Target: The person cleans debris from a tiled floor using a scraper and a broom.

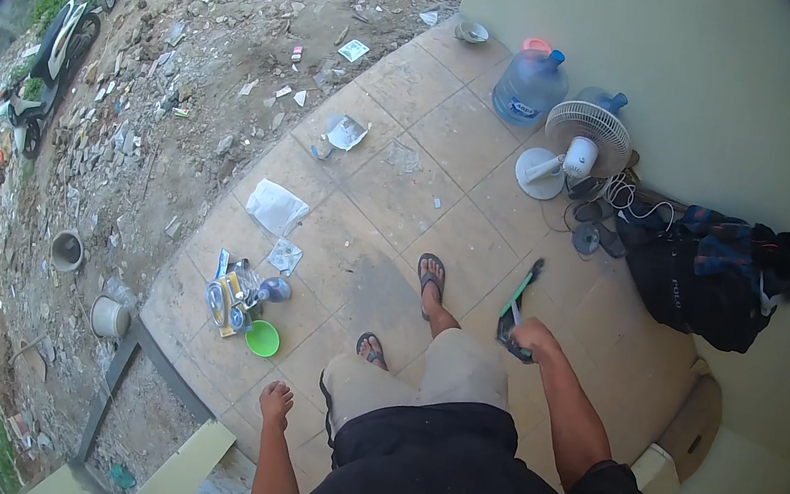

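Note:
My right hand is closed around a tool with a green and dark edge, which reaches up from my fist over the tiles; its exact kind is hard to tell. Beside my left shin, my left hand hangs with its fingers curled in and nothing visible in them. Up from that hand, a green bowl sits on the tiles next to a pile of packets and a clear plastic bottle.
A standing fan, a large blue water jug, shoes and a dark bag line the wall. Plastic bags lie on the tiled floor. Rubble ground with parked motorbikes borders it.

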Tool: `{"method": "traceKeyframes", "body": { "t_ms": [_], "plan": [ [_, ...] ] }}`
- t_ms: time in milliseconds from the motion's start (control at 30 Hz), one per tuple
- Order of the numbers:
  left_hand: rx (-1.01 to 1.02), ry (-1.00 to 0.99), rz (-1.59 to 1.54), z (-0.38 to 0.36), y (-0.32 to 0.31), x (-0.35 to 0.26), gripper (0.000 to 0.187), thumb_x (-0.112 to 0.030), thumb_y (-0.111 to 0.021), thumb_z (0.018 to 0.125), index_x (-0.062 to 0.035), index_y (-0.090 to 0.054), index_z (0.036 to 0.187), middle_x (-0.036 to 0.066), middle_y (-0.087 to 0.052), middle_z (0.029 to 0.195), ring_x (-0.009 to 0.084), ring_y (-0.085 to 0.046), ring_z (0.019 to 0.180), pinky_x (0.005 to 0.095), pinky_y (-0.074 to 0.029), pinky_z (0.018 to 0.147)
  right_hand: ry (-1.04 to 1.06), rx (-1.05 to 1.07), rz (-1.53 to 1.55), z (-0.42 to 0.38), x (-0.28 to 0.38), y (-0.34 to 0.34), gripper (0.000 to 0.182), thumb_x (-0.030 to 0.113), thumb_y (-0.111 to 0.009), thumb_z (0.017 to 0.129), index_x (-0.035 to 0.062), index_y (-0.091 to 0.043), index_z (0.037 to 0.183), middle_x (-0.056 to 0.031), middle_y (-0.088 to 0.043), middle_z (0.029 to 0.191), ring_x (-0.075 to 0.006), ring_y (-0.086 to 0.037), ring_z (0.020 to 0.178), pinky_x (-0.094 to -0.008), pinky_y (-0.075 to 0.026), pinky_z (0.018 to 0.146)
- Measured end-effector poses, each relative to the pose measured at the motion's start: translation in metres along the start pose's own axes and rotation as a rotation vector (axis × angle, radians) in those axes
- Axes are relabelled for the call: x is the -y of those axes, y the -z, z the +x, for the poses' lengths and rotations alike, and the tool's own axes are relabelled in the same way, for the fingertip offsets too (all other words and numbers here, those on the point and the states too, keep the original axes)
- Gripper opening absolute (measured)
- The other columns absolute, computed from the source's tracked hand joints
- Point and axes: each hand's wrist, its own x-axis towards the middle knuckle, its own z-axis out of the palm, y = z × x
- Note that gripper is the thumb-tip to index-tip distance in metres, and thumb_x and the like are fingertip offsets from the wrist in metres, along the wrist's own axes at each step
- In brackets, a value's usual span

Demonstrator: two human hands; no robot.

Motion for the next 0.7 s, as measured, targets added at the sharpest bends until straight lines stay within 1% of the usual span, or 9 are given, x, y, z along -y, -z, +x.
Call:
{"method": "traceKeyframes", "body": {
  "t_ms": [67, 133, 200, 267, 433, 467, 567, 633, 700],
  "plan": [
    [-0.092, -0.005, -0.090, -0.020, -0.024, -0.026, 0.043, -0.016, -0.056, 0.089, 0.0013, -0.046, 0.127, 0.012, -0.061, 0.101, 0.0208, -0.061, 0.083, 0.0277, -0.049, 0.063, 0.083, 0.075, 0.025, 0.017, 0.031, 0.014, 0.028, 0.009, -0.055, 0.072, -0.0108, -0.066, 0.088, -0.0296, -0.065, 0.088, -0.0397, -0.067, 0.083, -0.0435, -0.051, 0.068],
    [-0.095, -0.006, -0.094, -0.031, -0.055, -0.047, 0.044, -0.017, -0.057, 0.088, 0.0011, -0.046, 0.127, 0.012, -0.061, 0.101, 0.0206, -0.062, 0.083, 0.0278, -0.049, 0.064, 0.160, 0.046, 0.063, 0.006, 0.094, 0.048, 0.031, 0.009, -0.054, 0.072, -0.0138, -0.064, 0.091, -0.0323, -0.064, 0.090, -0.0403, -0.066, 0.086, -0.0429, -0.050, 0.073],
    [-0.103, -0.001, -0.095, -0.039, -0.086, -0.063, 0.046, -0.018, -0.057, 0.088, 0.0009, -0.046, 0.128, 0.012, -0.061, 0.102, 0.0203, -0.062, 0.084, 0.0279, -0.049, 0.065, 0.337, 0.028, 0.121, 0.017, 0.152, 0.068, 0.024, 0.003, -0.050, 0.072, -0.0164, -0.063, 0.079, -0.0236, -0.062, 0.067, -0.0275, -0.062, 0.061, -0.0433, -0.045, 0.053],
    [-0.024, -0.091, 0.045, -0.031, -0.123, -0.084, 0.048, -0.022, -0.058, 0.089, -0.0005, -0.047, 0.129, 0.012, -0.062, 0.103, 0.0212, -0.062, 0.085, 0.0329, -0.051, 0.070, 0.294, 0.107, 0.151, 0.064, 0.208, 0.072, 0.032, 0.008, -0.052, 0.074, -0.0154, -0.063, 0.093, -0.0326, -0.064, 0.087, -0.0401, -0.066, 0.084, -0.0452, -0.050, 0.068],
    [0.018, -0.267, 0.282, -0.036, -0.196, -0.146, 0.044, -0.020, -0.061, 0.085, 0.0022, -0.053, 0.122, 0.014, -0.065, 0.100, 0.0200, -0.063, 0.083, 0.0316, -0.050, 0.071, 0.418, 0.084, 0.231, 0.156, 0.285, 0.091, 0.031, 0.010, -0.054, 0.074, -0.0149, -0.063, 0.089, -0.0323, -0.064, 0.083, -0.0391, -0.067, 0.077, -0.0447, -0.049, 0.063],
    [0.044, -0.361, 0.420, -0.032, -0.203, -0.162, 0.043, -0.018, -0.062, 0.083, 0.0043, -0.055, 0.119, 0.016, -0.066, 0.097, 0.0202, -0.064, 0.082, 0.0309, -0.051, 0.072, 0.477, 0.088, 0.215, 0.169, 0.281, 0.090, 0.032, 0.013, -0.055, 0.074, -0.0141, -0.064, 0.088, -0.0334, -0.063, 0.084, -0.0407, -0.067, 0.080, -0.0456, -0.049, 0.065],
    [0.040, -0.350, 0.278, -0.024, -0.219, -0.196, 0.041, -0.019, -0.063, 0.082, 0.0048, -0.058, 0.115, 0.019, -0.068, 0.096, 0.0210, -0.065, 0.082, 0.0313, -0.050, 0.077, 0.488, 0.010, 0.120, 0.171, 0.232, 0.093, 0.033, 0.017, -0.055, 0.075, -0.0109, -0.064, 0.092, -0.0342, -0.062, 0.091, -0.0446, -0.063, 0.089, -0.0479, -0.050, 0.077],
    [0.025, -0.320, 0.256, -0.010, -0.222, -0.207, 0.041, -0.019, -0.064, 0.082, 0.0044, -0.058, 0.115, 0.018, -0.068, 0.096, 0.0211, -0.066, 0.081, 0.0314, -0.050, 0.076, 0.440, -0.052, 0.029, 0.099, 0.206, 0.128, 0.029, 0.016, -0.050, 0.079, -0.0033, -0.064, 0.095, -0.0301, -0.063, 0.094, -0.0449, -0.060, 0.095, -0.0489, -0.047, 0.084],
    [0.013, -0.289, 0.233, 0.009, -0.225, -0.218, 0.041, -0.019, -0.064, 0.081, 0.0040, -0.059, 0.115, 0.018, -0.068, 0.096, 0.0211, -0.066, 0.081, 0.0315, -0.051, 0.076, 0.405, -0.046, -0.068, 0.060, 0.173, 0.153, 0.025, 0.014, -0.050, 0.080, -0.0033, -0.061, 0.094, -0.0295, -0.062, 0.089, -0.0457, -0.059, 0.092, -0.0502, -0.047, 0.082]
  ]
}}
